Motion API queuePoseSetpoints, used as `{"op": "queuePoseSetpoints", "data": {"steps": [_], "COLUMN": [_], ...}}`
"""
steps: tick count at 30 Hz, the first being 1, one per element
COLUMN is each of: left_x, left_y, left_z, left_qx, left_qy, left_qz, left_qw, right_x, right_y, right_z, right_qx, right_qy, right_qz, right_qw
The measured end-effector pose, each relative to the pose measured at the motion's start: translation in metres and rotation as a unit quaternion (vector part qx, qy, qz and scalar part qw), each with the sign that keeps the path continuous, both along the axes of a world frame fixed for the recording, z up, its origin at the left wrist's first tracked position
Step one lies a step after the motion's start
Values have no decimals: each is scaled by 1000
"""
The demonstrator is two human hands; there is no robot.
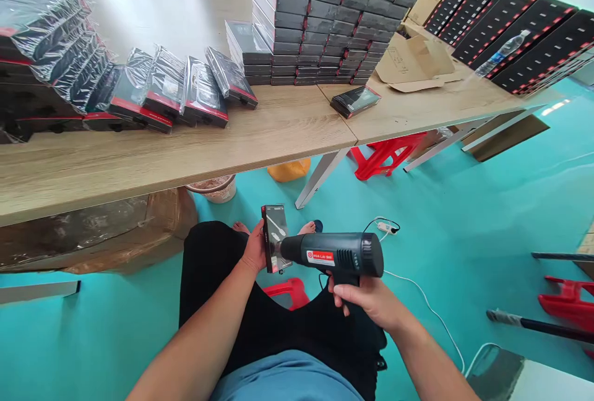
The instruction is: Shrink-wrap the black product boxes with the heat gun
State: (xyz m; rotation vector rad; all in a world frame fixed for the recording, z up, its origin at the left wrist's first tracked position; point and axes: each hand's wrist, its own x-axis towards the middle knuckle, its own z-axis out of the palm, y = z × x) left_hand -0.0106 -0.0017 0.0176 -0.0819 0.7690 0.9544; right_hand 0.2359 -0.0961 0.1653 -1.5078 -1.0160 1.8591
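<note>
Gripping a dark blue-grey, pistol-shaped heat gun with a red label, the right hand has its fingers curled round the handle, on the near side of the light wood-grain tabletop. The left hand pinches a small, flat, black-and-grey box by one side, also on the tabletop's near side and lower than it. The gun's nozzle points at the box; from this angle it is hard to tell whether they touch. On the tabletop's left part lie black boxes with red edges in glossy clear film, and a tall block of stacked dark boxes stands near the middle of its far edge. One small dark box lies alone on the tabletop, with an opened brown cardboard carton farther right. Below the tabletop are a pale round bucket and an orange-yellow bag.
</note>
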Motion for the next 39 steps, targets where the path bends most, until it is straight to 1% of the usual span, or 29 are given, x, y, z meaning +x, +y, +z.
{"op": "queuePoseSetpoints", "data": {"steps": [2, 3, 4, 7, 9, 11, 14, 16, 18, 20, 22, 29, 32, 35, 39], "left_x": [-3, -4, -5, -6, -5, -5, -6, -7, -7, -6, -6, -6, -5, -3, 0], "left_y": [2, 2, 3, 4, 4, 2, -2, -5, -8, -9, -10, -10, -10, -10, -10], "left_z": [-1, -1, -2, -4, -5, -4, -1, 3, 5, 7, 7, 3, 2, 4, 8], "left_qx": [15, 26, 39, 74, 90, 95, 81, 64, 43, 26, 18, 20, 16, -3, -21], "left_qy": [-7, -10, -13, -19, -26, -38, -69, -78, -69, -57, -54, -80, -68, -44, -2], "left_qz": [40, 55, 67, 89, 89, 71, 2, -49, -85, -110, -122, -134, -134, -141, -142], "left_qw": [999, 998, 997, 993, 992, 992, 994, 994, 993, 992, 991, 988, 989, 989, 990], "right_x": [-1, -2, -2, -1, 1, 3, 8, 12, 15, 17, 17, 14, 11, 4, -8], "right_y": [-4, -6, -8, -15, -19, -22, -20, -16, -11, -7, -4, 1, 2, 5, 12], "right_z": [1, 2, 3, 4, 2, -3, -9, -11, -10, -8, -7, -5, -4, -1, 5], "right_qx": [31, 32, 23, -20, -37, -54, -95, -113, -114, -110, -108, -115, -115, -105, -76], "right_qy": [-50, -53, -43, 17, 44, 68, 99, 129, 162, 177, 175, 199, 204, 195, 157], "right_qz": [-17, -34, -46, -51, -84, -150, -248, -282, -298, -304, -305, -306, -305, -285, -207], "right_qw": [998, 997, 998, 998, 995, 985, 959, 944, 934, 930, 930, 924, 923, 933, 963]}}
